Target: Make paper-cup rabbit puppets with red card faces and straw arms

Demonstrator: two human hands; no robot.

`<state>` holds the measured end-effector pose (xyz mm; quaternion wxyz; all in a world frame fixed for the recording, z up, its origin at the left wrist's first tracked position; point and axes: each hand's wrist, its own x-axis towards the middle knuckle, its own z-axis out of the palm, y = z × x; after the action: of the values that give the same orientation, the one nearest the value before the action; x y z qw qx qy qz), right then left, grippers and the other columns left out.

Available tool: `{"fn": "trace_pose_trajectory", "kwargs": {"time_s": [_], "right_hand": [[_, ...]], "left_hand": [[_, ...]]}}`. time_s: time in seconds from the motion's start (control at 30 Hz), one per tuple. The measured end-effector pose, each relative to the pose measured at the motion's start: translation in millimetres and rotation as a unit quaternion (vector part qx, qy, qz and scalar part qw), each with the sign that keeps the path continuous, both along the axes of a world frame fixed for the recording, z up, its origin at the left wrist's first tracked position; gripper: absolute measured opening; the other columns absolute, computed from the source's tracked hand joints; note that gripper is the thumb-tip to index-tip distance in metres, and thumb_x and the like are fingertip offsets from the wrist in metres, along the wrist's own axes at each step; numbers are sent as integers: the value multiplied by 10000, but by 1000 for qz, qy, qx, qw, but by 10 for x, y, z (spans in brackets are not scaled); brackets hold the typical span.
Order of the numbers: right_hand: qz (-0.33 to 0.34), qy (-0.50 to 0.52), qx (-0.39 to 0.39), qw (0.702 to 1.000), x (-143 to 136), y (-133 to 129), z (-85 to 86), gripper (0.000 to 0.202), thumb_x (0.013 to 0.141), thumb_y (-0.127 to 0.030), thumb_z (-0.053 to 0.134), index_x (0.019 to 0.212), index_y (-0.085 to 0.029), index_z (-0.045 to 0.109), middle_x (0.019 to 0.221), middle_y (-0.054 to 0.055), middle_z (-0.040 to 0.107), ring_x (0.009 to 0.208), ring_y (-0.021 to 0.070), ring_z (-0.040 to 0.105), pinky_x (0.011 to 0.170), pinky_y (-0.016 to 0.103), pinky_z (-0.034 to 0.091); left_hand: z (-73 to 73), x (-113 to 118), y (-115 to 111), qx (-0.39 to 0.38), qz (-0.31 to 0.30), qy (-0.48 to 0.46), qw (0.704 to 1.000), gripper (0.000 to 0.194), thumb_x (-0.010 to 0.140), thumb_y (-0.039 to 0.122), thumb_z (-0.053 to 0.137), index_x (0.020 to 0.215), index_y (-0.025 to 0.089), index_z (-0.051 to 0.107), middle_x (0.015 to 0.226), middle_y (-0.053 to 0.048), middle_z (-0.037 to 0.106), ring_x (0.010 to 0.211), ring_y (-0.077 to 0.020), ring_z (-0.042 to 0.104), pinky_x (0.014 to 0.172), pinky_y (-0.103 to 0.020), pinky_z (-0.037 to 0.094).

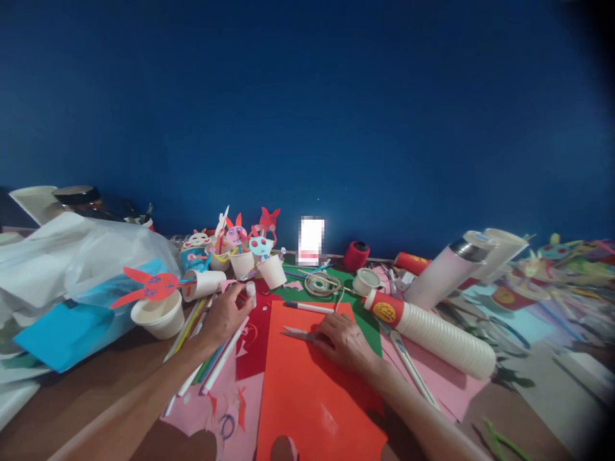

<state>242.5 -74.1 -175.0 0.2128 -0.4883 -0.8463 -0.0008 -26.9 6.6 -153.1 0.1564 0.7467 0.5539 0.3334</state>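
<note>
My left hand (229,315) is over the red paper (252,358), its thumb and index finger closed around a small white cylinder (250,293) whose kind I cannot make out. My right hand (344,338) rests on a sheet of orange paper (307,390). Its fingers are curled over the handles of a pair of scissors (298,333), whose slightly parted blades point left. Just beyond lies a white marker (310,307) with a dark end. Several coloured and white sticks (223,355) lie beside my left wrist.
Paper cups with paper animal faces (241,262) stand at the back, below a blue wall (307,115). A stack of paper cups (444,338) and a white flask (442,272) are on the right. A plastic bag (110,256) bulges at the left, near an open cup (158,315).
</note>
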Motion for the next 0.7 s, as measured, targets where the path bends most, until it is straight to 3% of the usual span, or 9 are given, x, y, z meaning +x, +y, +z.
{"fn": "trace_pose_trajectory", "kwargs": {"time_s": [0.23, 0.37, 0.5, 0.63, 0.7], "right_hand": [[-6, 4, -19, 1000, -18, 2, 14, 91, 805, -267, 556, 781, -180, 572, 762, 33, 576, 733, 161, 508, 639, 266, 334], [-4, 2, -12, 1000, -32, 0, 7, 96, 813, -260, 542, 770, -181, 576, 752, 34, 579, 718, 161, 514, 643, 273, 339], [-7, 16, -11, 1000, -35, -11, -3, 96, 820, -273, 536, 794, -194, 583, 756, 40, 577, 719, 171, 522, 620, 275, 346], [-6, 28, -17, 999, -37, -12, -17, 85, 824, -257, 528, 787, -201, 579, 755, 38, 579, 732, 178, 531, 641, 282, 363], [-10, 25, -27, 999, -39, -10, -23, 83, 823, -246, 527, 777, -199, 578, 763, 38, 581, 745, 181, 533, 659, 288, 371]], "left_hand": [[-52, -68, 33, 8, -18, 7, 1000, 263, 762, 320, 474, 976, 195, 563, 850, -43, 665, 695, -164, 628, 648, -248, 463], [12, -83, -39, 7, -15, 25, 1000, 364, 763, 310, 474, 1101, 182, 522, 734, -27, 652, 632, -170, 614, 641, -265, 458], [393, -173, -189, 27, -1, 103, 994, 373, 756, 332, 483, 1103, 211, 542, 784, -39, 664, 657, -186, 613, 637, -271, 429], [859, -533, -322, 4, 37, 188, 981, 163, 711, 375, 533, 660, 260, 637, 627, 9, 643, 559, -173, 573, 502, -225, 326], [984, -821, -327, 5, 64, 148, 987, 166, 650, 397, 596, 566, 257, 625, 548, 36, 620, 482, -148, 528, 470, -207, 275]]}}
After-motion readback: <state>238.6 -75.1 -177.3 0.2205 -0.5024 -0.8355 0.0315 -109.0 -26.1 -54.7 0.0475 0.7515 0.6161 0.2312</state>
